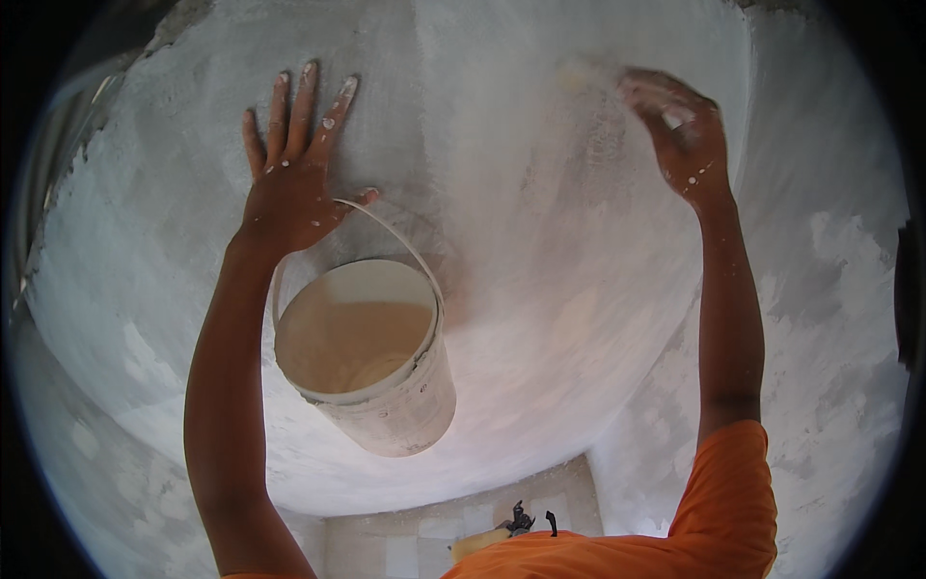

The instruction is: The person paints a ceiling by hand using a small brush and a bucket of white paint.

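My left hand [294,183] lies with its fingers spread against the grey plastered wall [463,106], spotted with white. The thin handle of a white bucket [410,410] is hooked over its thumb, so the bucket hangs below, its mouth tilted toward me. Inside, the bucket looks pale brown; I cannot tell how much it holds. My right hand [687,130] is up at the wall on the right, fingers curled and smeared by motion. A blurred pale yellowish patch shows just left of its fingertips; what the fingers hold, I cannot make out.
A second wall [820,280] with patchy white coating meets this one at a corner on the right. Far below lies a tiled floor [434,545]. A dark object [907,294] stands at the right rim. My orange shirt [598,558] fills the lower edge.
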`<move>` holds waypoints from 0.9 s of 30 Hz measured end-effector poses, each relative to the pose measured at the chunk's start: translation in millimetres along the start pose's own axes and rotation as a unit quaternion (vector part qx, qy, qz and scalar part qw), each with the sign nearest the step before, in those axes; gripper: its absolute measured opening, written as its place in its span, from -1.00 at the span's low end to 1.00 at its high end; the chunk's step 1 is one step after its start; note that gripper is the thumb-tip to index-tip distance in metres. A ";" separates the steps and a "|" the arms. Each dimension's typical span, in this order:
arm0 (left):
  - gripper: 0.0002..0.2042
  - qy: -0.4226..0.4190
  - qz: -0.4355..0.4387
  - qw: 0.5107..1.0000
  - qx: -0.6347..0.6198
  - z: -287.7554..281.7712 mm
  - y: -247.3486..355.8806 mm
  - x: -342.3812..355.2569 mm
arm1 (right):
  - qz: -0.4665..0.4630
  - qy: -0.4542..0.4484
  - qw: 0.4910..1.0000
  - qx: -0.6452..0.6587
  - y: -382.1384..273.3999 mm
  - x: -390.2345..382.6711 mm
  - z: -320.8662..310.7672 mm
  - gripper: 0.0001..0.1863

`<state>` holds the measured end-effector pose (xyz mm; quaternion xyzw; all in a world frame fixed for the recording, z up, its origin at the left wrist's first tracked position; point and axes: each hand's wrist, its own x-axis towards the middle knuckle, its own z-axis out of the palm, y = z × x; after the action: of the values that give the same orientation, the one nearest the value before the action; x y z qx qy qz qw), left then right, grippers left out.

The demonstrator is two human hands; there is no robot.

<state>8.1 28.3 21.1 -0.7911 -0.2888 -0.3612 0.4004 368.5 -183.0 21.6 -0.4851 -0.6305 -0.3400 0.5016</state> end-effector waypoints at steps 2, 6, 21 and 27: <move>0.23 0.027 0.020 0.999 -0.008 6.5 1.5 5.0 | -0.114 0.050 0.992 -0.036 9.0 -13.9 12.5 -0.73; 0.21 0.070 0.057 0.996 -0.011 10.4 -4.2 2.7 | -0.191 -0.029 0.964 -0.181 -12.9 -111.5 89.3 -0.67; 0.24 0.079 0.085 0.993 0.002 18.2 -6.2 7.0 | -0.163 0.058 0.982 -0.081 5.0 -43.8 29.2 -0.77; 0.20 0.061 0.082 0.995 0.015 11.7 -4.4 5.5 | -0.224 0.045 0.964 -0.139 -20.3 -135.4 120.5 -0.71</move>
<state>12.0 41.3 22.5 -0.7822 -0.2031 -0.3705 0.4579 316.2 -115.4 -139.6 -0.3810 -0.6464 -0.5493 0.3678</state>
